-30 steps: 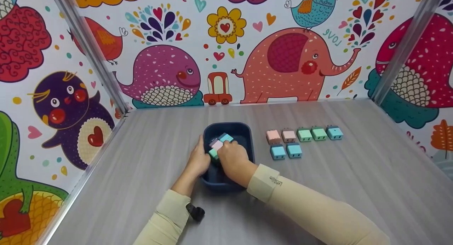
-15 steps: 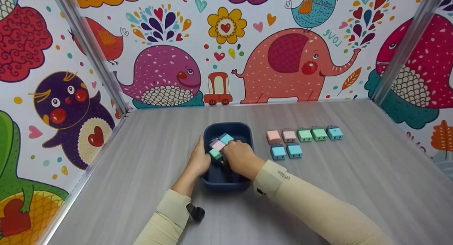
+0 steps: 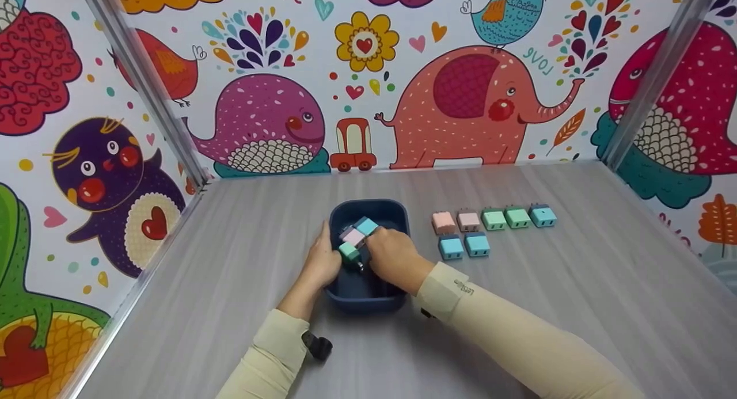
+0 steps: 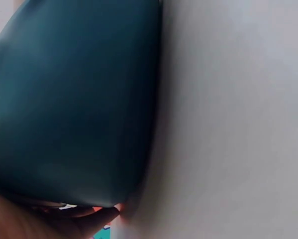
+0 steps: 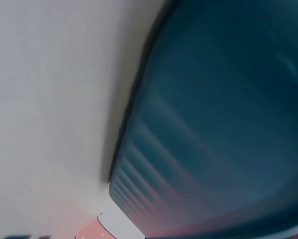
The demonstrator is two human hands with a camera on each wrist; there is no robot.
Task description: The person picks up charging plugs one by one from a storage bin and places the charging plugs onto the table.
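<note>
A dark blue plastic bin (image 3: 367,301) stands on the table. My left hand (image 3: 319,262) grips its left side, thumb over the rim; in the left wrist view its fingers (image 4: 96,219) lie against the outer wall. Inside are plug chargers: a light blue one (image 3: 367,227), a pale pink one (image 3: 352,236) and a green one (image 3: 349,251) with its prongs toward me. My right hand (image 3: 395,259) reaches into the bin beside the light blue charger. Its fingers bend down and their tips are hidden, so whether they hold anything is not visible. The right wrist view shows the bin's outer wall (image 5: 203,124).
Right of the bin, a back row holds two pink chargers (image 3: 444,222), two green chargers (image 3: 493,219) and a light blue charger (image 3: 543,216). Two light blue chargers (image 3: 451,247) form a front row. A patterned wall (image 3: 368,111) closes the table's back.
My right hand has drawn a little to the right within the bin, and the green charger now shows in full. My left hand and the rows of chargers have stayed put.
</note>
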